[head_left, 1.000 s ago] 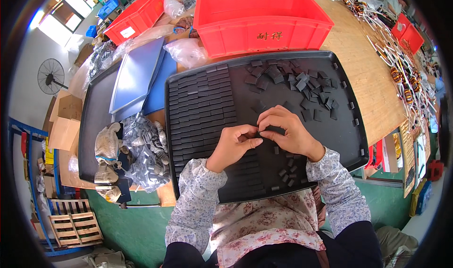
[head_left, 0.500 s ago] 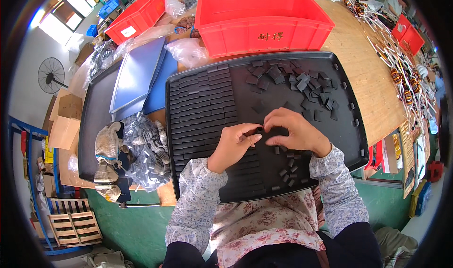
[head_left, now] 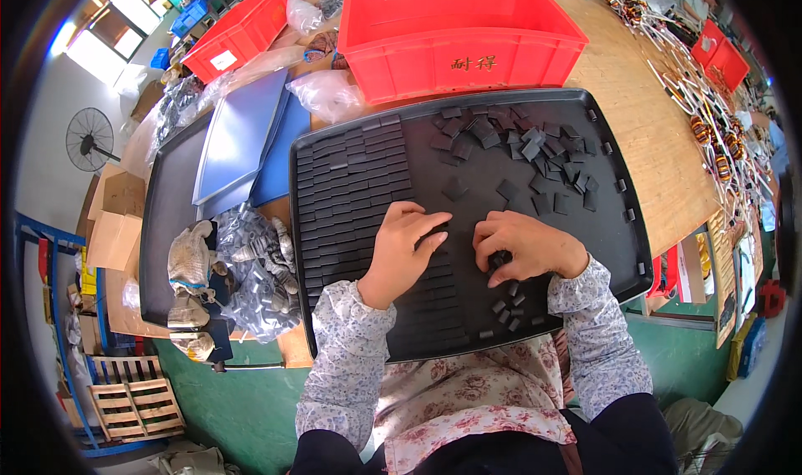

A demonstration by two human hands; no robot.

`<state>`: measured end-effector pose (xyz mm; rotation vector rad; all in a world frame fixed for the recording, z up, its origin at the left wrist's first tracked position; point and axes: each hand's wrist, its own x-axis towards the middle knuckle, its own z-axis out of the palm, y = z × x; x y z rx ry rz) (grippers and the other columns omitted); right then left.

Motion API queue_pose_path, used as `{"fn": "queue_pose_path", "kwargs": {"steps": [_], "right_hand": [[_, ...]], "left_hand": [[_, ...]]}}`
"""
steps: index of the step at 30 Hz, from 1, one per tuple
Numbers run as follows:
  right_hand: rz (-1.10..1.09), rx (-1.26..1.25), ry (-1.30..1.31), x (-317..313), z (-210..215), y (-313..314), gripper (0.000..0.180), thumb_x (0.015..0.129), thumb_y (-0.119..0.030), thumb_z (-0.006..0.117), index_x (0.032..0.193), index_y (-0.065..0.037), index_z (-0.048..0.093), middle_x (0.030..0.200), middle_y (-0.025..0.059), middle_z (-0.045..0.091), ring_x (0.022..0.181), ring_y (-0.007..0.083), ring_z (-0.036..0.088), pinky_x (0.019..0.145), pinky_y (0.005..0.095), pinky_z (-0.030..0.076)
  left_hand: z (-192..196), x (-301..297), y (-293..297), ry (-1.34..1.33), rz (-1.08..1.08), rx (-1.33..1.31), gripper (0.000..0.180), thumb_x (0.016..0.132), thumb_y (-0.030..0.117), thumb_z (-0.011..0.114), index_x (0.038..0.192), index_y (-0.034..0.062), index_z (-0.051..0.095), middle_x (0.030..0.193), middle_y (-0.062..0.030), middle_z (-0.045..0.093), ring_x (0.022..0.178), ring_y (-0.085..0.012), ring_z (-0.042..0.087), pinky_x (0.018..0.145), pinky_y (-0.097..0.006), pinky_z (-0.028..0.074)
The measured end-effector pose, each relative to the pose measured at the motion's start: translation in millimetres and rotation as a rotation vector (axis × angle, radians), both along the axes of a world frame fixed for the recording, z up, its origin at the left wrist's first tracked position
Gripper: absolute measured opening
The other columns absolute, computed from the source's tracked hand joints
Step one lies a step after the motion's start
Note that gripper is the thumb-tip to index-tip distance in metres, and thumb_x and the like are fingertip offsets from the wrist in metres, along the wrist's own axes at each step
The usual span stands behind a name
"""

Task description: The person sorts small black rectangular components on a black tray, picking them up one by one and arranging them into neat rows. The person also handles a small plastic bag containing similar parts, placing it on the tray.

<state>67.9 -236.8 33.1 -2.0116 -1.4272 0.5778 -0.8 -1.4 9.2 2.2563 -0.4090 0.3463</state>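
Observation:
A large black tray (head_left: 493, 341) lies in front of me. Neat rows of small black pieces (head_left: 351, 174) fill its left side. Over the right edge of those rows is my left hand (head_left: 403, 248), thumb and forefinger apart, with nothing seen between them. My right hand (head_left: 535, 245) bends down to the tray, its fingers closed around small dark pieces (head_left: 499, 259); how many it grips is partly hidden. Just below it lie several short black tube-like pieces (head_left: 511, 304). Thin flat black squares (head_left: 547, 153) are heaped loosely in the tray's far right part.
Beyond the tray stands a big red bin (head_left: 464, 53), with a second red bin (head_left: 242, 36) farther left. Blue sheets (head_left: 238, 141), a bag of grey pieces (head_left: 255, 291) and worn gloves (head_left: 190, 258) lie at the left. Wires with coils (head_left: 702, 132) run along the right.
My hands have parted from near each other. The right one has dropped toward me onto the short pieces; the left one has shifted slightly left, and the dark piece at its fingertips no longer shows.

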Motion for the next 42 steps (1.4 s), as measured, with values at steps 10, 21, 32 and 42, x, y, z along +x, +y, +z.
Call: {"fn": "queue_pose_path", "kwargs": {"steps": [10,21,32,42], "right_hand": [[-0.198,-0.094,0.128,-5.4,1.0,3.6,0.028,0.065,-0.017,0.081,0.082,-0.008,0.062,0.085,0.0054,0.056,0.086,0.0264,0.056,0.074,0.0366,0.046],[-0.605,0.312,-0.403,6.1,-16.2,5.2,0.030,0.068,-0.001,0.076,0.087,-0.005,0.053,0.089,0.0085,0.056,0.091,0.0307,0.057,0.077,0.0414,0.047],[-0.603,0.289,-0.200,1.0,-20.3,8.7,0.025,0.073,0.002,0.069,0.088,-0.004,0.051,0.082,0.0103,0.058,0.077,0.0320,0.060,0.065,0.0423,0.048],[-0.719,0.051,-0.287,5.1,-14.0,-8.4,0.028,0.072,-0.007,0.074,0.094,-0.008,0.056,0.092,0.0085,0.059,0.090,0.0303,0.060,0.075,0.0412,0.049]], "left_hand": [[-4.9,-2.7,-1.8,-0.041,-0.044,0.116,0.016,0.071,0.015,0.081,0.083,0.0064,0.075,0.079,-0.0059,0.063,0.100,-0.0281,0.057,0.083,-0.038,0.049],[-6.7,-1.6,-4.1,-0.083,-0.092,0.051,0.015,0.072,0.012,0.081,0.084,0.0063,0.074,0.084,-0.0058,0.066,0.097,-0.0264,0.059,0.082,-0.038,0.050],[-0.3,0.2,-4.8,-0.016,-0.064,-0.116,0.015,0.077,0.008,0.076,0.091,0.0052,0.074,0.089,-0.0092,0.069,0.097,-0.0278,0.061,0.085,-0.038,0.050],[-1.5,-0.8,-5.7,-0.019,-0.065,-0.101,0.014,0.078,0.006,0.074,0.092,0.0053,0.074,0.089,-0.0089,0.070,0.101,-0.0289,0.060,0.086,-0.039,0.050]]}}
